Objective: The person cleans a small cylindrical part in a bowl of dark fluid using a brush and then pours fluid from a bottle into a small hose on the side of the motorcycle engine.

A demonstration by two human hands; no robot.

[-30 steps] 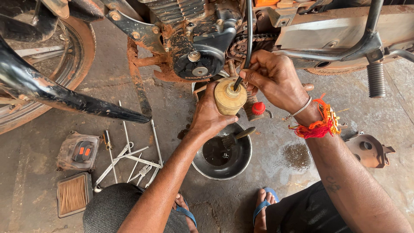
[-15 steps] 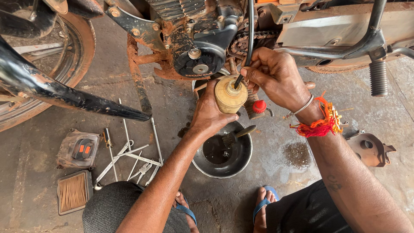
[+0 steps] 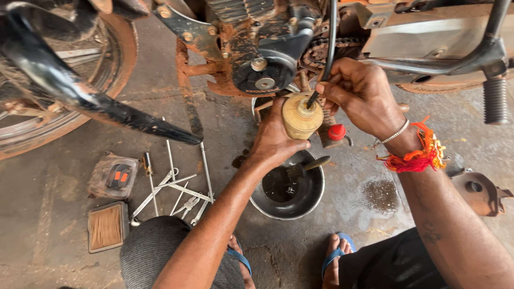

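Left hand [image 3: 276, 140] has a closed grip around a tan cylindrical filter [image 3: 301, 116], right hand [image 3: 357, 91] pinches a thin tool [image 3: 312, 98] into its top, right above the black bowl [image 3: 289, 184] on the floor.

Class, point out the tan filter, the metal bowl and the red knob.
Tan filter [image 3: 300, 120], head view: its side wall.
Metal bowl [image 3: 313, 200], head view: right inner rim.
Red knob [image 3: 337, 132], head view: its rounded top.

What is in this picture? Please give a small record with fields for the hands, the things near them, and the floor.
left hand: left hand grips a tan cylinder
right hand: right hand holds a thin dark tool in the cylinder's top
below: metal bowl with dark liquid and a brush
behind: motorcycle engine
floor: wrenches, flat filter
wrist: red thread band
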